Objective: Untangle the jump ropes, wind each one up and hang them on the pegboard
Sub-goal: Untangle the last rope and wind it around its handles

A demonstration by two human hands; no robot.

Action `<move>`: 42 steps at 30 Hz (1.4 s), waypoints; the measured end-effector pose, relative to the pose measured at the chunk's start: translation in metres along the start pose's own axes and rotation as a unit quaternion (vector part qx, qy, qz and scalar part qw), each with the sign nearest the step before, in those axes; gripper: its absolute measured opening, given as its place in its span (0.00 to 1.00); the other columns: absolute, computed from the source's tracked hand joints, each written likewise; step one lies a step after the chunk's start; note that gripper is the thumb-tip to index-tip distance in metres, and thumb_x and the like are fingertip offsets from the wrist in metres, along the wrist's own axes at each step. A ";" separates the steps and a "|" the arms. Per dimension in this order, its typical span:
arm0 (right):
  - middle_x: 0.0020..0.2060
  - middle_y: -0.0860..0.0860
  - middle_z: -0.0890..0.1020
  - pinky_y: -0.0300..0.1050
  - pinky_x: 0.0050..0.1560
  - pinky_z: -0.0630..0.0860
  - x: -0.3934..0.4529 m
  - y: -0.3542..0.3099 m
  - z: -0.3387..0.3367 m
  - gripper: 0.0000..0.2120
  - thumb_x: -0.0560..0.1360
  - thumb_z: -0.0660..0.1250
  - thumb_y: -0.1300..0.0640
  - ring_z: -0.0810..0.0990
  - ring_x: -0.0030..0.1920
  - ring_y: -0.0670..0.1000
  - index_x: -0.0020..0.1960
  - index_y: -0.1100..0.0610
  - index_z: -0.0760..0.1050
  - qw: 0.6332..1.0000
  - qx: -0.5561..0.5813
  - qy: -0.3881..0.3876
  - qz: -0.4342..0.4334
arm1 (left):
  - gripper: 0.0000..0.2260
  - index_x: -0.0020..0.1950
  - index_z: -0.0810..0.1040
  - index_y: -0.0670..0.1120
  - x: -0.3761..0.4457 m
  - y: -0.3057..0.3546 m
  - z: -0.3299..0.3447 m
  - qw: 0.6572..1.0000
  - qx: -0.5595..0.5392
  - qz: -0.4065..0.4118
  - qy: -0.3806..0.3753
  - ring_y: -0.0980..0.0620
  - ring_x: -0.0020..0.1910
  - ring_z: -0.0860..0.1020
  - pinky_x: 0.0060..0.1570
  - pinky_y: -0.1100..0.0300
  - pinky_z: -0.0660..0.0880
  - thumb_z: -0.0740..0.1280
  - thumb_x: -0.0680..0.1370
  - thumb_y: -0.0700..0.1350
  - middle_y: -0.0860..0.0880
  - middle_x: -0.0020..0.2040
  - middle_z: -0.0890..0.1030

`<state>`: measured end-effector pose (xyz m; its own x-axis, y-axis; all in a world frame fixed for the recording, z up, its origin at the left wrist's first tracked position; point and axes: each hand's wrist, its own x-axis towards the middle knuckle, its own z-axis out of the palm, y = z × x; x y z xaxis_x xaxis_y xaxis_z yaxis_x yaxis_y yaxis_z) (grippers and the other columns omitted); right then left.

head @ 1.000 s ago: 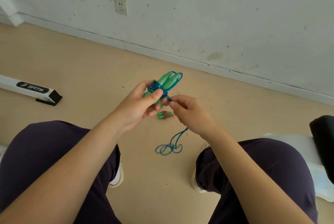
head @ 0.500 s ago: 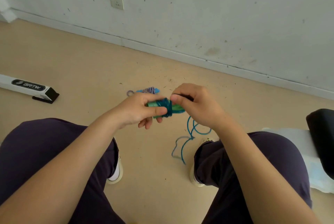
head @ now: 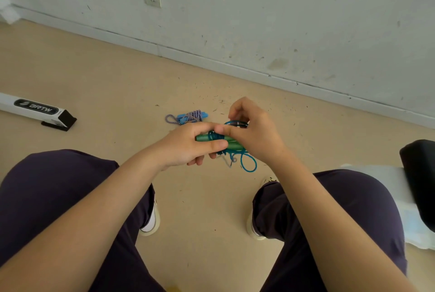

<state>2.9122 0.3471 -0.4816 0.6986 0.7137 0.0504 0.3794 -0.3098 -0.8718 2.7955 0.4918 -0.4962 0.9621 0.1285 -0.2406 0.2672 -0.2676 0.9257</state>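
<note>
Beige floor (head: 113,75) runs up to a scuffed white wall (head: 282,13) ahead of my knees. From my head view, my left hand (head: 186,148) curls its fingers around the green handles (head: 202,138), thumb pressed along them. My right hand (head: 256,136) pinches the blue rope (head: 249,164) wound round those handles, with loose loops dangling below my fingers. Beyond my left fingertips a second, wound rope (head: 188,116) lies on the floor.
</note>
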 end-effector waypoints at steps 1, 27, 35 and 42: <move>0.34 0.48 0.74 0.38 0.36 0.69 0.000 0.001 -0.001 0.20 0.67 0.79 0.54 0.70 0.34 0.44 0.41 0.52 0.67 1.000 0.013 -0.005 0.013 | 0.08 0.57 0.80 0.57 0.000 0.000 0.000 1.000 0.011 0.004 0.007 0.52 0.30 0.75 0.29 0.62 0.69 0.70 0.79 0.50 0.50 0.39 0.82; 0.27 0.49 0.69 0.34 0.26 0.62 -0.006 0.003 0.010 0.10 0.80 0.66 0.54 0.62 0.24 0.43 0.48 0.61 0.79 0.988 0.043 -0.133 0.063 | 0.22 0.72 0.70 0.45 0.006 0.000 -0.021 0.969 -0.133 -0.004 0.207 0.43 0.32 0.84 0.34 0.56 0.82 0.69 0.79 0.37 0.41 0.41 0.84; 0.29 0.44 0.74 0.34 0.33 0.65 -0.004 -0.006 -0.006 0.06 0.76 0.71 0.59 0.70 0.29 0.42 0.40 0.55 0.80 0.994 -0.055 -0.082 -0.041 | 0.21 0.65 0.77 0.51 0.007 -0.005 -0.011 0.994 -0.033 -0.031 0.100 0.44 0.31 0.83 0.38 0.51 0.83 0.72 0.75 0.34 0.47 0.36 0.84; 0.30 0.43 0.71 0.32 0.32 0.63 0.004 0.005 -0.007 0.14 0.68 0.79 0.54 0.67 0.29 0.42 0.37 0.57 0.73 0.998 -0.048 -0.036 -0.019 | 0.24 0.65 0.75 0.60 0.004 -0.004 -0.005 0.999 -0.013 0.011 -0.037 0.44 0.37 0.84 0.40 0.55 0.82 0.67 0.78 0.33 0.44 0.46 0.84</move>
<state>2.9207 0.3444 -0.4821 0.6386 0.7682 0.0453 0.4645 -0.3378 -0.8186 2.7976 0.4985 -0.4994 0.9692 0.0513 -0.2410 0.2462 -0.2449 0.9378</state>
